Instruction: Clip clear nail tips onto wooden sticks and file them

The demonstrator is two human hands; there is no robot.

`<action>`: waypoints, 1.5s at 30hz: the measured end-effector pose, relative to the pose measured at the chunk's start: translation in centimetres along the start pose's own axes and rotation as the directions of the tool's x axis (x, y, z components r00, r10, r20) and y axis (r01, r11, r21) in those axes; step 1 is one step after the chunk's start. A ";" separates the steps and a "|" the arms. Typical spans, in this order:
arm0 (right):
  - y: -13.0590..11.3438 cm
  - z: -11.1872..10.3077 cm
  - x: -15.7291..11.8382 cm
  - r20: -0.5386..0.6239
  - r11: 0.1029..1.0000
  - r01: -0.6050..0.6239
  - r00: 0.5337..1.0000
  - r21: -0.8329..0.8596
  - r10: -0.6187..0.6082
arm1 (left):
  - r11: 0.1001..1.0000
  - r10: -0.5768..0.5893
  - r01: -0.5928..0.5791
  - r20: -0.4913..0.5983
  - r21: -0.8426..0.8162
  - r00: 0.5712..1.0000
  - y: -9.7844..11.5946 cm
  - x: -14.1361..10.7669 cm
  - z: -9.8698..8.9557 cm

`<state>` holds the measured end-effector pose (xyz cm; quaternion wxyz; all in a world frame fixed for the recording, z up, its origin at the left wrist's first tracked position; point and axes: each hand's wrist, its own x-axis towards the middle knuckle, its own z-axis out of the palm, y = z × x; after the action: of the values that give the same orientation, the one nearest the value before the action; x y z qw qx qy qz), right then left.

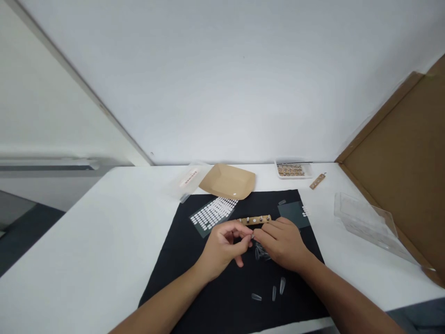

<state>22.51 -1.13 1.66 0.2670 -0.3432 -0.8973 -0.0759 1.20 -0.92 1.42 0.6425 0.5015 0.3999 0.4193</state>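
Note:
My left hand [225,243] is closed in a pinch, its thumb and forefinger on a tiny, shiny piece [252,236] too small to name. My right hand [283,242] is closed too, its fingertips meeting the left ones at that piece. Just behind the fingers lies a wooden strip [257,220] with several metal pegs. A heap of clear false nail tips [261,253] sits partly under the right hand. Closer to me, a few loose nail tips [274,293] rest on the black cloth [215,301].
A sheet of white oval stickers [212,213] lies left, a dark green sheet [290,213] right. Behind are a cardboard tray [227,178], a plastic pouch [189,181], a box of pegged strips [294,170] and one loose strip [317,181]. A clear plastic case [371,222] stands right, beside cardboard [410,162].

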 end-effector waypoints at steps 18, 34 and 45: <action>-0.3 0.1 0.2 -0.044 0.998 0.049 0.998 -0.044 -0.051 | 0.994 -0.097 0.093 -0.065 -0.065 0.993 0.0 -0.4 0.7; -0.3 0.3 0.2 -0.046 0.999 0.040 0.998 -0.024 -0.041 | 0.993 -0.099 0.093 -0.081 -0.076 0.992 -0.2 -0.2 0.6; -0.2 0.4 0.3 -0.055 0.999 0.037 0.998 -0.011 -0.037 | 0.992 -0.101 0.094 -0.093 -0.079 0.991 0.0 -0.2 0.6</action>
<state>22.05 -1.03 1.49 0.2885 -0.3257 -0.8954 -0.0948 1.75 -1.29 1.50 0.6601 0.4363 0.4388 0.4259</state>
